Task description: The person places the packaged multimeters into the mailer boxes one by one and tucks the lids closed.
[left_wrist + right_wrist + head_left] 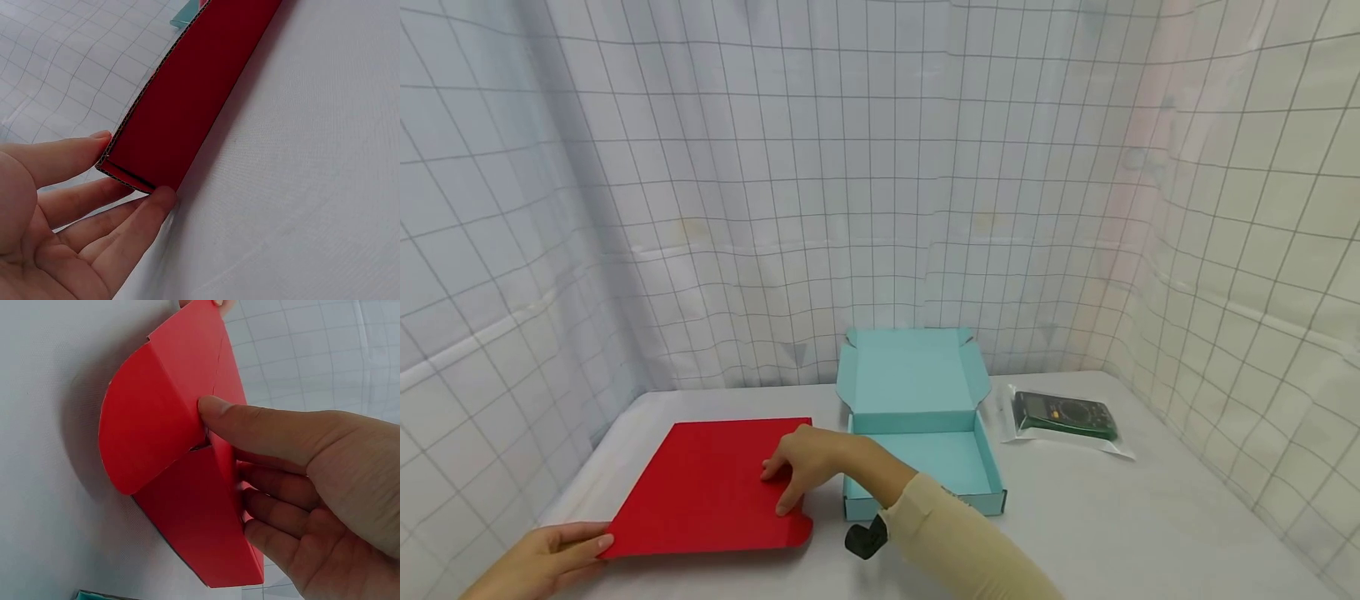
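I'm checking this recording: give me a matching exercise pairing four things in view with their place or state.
Things:
1. red cardboard box
2. pale-turquoise cardboard box
3. dark, green-edged device in a clear plastic bag
4. white grid-patterned curtain

Places or states:
A. lying at the far right
B. hanging at the back and sides
C. held by the left hand and right hand
D. lid raised open

Pairs: 1-C, 2-D, 3-A, 4-B.

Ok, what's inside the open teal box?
Inside the teal box, only its own bottom and walls show in the head view. The person's right forearm crosses in front of the near-left part, hiding that portion of the interior.
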Tool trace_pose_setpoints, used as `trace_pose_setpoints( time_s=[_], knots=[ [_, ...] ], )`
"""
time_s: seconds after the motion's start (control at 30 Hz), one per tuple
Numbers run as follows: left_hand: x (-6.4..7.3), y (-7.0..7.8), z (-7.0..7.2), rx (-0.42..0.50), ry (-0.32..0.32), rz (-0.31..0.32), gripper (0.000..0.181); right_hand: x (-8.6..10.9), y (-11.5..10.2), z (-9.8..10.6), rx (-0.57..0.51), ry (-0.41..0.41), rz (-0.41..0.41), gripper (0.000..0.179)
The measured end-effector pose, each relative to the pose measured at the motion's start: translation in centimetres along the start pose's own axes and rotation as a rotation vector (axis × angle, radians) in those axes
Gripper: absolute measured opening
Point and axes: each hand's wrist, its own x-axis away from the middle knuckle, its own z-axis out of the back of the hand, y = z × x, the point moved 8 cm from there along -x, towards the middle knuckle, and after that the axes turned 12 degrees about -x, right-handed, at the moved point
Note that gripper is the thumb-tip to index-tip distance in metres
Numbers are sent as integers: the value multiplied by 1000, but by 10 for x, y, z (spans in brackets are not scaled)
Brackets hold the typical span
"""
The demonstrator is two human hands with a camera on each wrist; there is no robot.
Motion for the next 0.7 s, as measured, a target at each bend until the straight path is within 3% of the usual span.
trace_pose_setpoints(
  time_s=[0.43, 0.7],
  knots=[
    [3, 3, -1, -137, 113, 82, 62, 1, 1, -3, -2, -5, -3, 54],
    [6, 5, 0, -135, 119, 63, 63, 0, 2, -1, 14, -6, 50, 53]
  ],
)
